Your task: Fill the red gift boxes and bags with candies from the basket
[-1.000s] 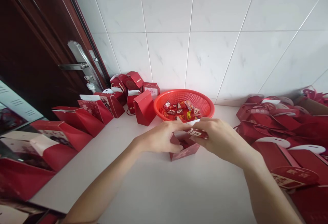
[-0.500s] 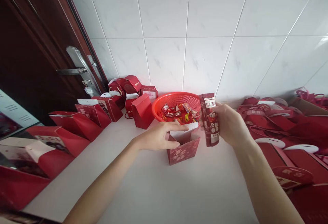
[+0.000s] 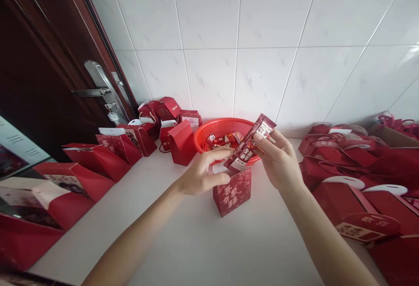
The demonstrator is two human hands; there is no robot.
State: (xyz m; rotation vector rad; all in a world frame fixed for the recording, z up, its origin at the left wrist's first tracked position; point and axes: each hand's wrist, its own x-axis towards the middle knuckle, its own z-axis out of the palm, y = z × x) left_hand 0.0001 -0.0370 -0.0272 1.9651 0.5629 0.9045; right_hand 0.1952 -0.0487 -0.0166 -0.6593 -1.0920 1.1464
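A small red gift box (image 3: 234, 193) with pale lettering stands upright on the white table, its top open. My left hand (image 3: 204, 172) is closed on the box's upper left rim, with the thumb at the front and the fingers towards the back. In my right hand (image 3: 282, 159) a long dark-red snack packet (image 3: 244, 151) is pinched near its upper end. The packet slants down to the left, its lower end at the box opening. Behind the box sits a red plastic basket (image 3: 225, 124) with wrapped candies (image 3: 229, 137), partly hidden by my hands and the packet.
Red gift boxes (image 3: 98, 157) line the table's left edge, and one red box (image 3: 181, 142) stands beside the basket. Many more red boxes (image 3: 353, 199) crowd the right side. A tiled wall (image 3: 209, 72) rises behind; a dark door (image 3: 49, 50) is at left.
My right hand has moved slightly left and tilted the packet from upright to slanting over the box. The box has turned a little under my left hand.
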